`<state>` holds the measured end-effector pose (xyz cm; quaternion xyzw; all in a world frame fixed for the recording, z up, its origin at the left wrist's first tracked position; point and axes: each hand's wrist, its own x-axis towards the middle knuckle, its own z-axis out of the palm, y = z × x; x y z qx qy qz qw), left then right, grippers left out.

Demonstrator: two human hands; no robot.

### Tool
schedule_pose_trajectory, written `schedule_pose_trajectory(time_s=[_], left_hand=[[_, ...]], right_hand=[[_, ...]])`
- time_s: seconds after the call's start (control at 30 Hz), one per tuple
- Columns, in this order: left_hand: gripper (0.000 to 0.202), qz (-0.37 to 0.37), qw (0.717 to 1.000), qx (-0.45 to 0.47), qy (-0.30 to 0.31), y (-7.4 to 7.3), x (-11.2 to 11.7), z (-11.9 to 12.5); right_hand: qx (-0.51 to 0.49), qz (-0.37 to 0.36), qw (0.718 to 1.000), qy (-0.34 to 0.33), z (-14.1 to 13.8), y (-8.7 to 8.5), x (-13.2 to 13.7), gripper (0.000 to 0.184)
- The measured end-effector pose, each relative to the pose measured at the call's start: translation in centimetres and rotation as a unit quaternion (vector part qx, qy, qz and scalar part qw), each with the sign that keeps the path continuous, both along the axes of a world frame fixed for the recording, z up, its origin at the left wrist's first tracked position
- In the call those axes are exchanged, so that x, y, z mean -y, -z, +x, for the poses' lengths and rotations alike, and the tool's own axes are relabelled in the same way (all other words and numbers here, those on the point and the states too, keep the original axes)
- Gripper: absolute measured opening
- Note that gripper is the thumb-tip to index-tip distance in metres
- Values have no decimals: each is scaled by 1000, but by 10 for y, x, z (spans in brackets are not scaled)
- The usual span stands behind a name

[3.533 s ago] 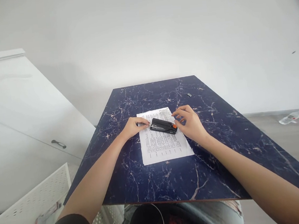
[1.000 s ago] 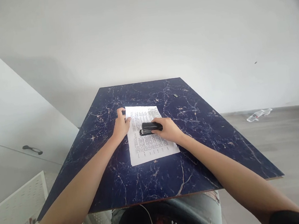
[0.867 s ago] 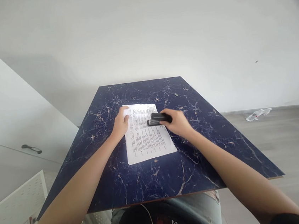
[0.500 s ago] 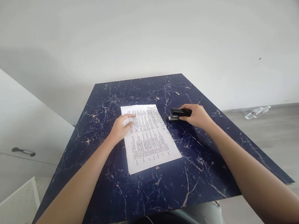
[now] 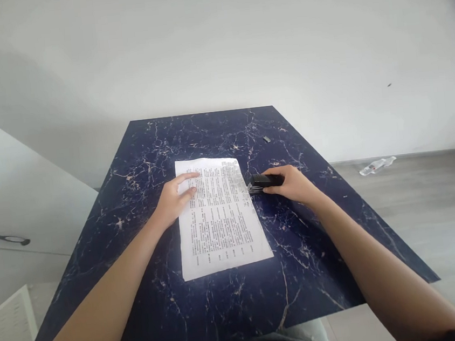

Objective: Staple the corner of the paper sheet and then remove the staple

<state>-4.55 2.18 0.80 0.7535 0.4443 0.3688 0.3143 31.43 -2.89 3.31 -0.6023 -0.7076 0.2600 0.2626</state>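
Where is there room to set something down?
Bare tabletop shows beyond the paper, left of the small dark piece, and between paper and near edge. Crowded: the paper's right edge, by the right hand and stapler, and its left, under the left hand.

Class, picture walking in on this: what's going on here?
A person's left hand rests on the left edge of a printed sheet lying on a dark blue marbled table. The right hand holds a black stapler, its front at the sheet's right edge; whether it overlaps the paper is hard to tell.
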Motion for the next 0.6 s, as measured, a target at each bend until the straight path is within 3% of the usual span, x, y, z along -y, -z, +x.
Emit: schedule_pose_trajectory(time_s=[0.17,0.4,0.6], left_hand=[[36,-5,1000,-5,7,3,-2,0],[35,2,1000,-8,17,2,-2,1],[35,8,1000,-2,15,4,-3,2]], right_hand=[[-15,-5,999,-39,-4,-1,1,26],[5,82,996,32,-28,9,-3,48],[-15,94,995,35,-36,14,-7,41]])
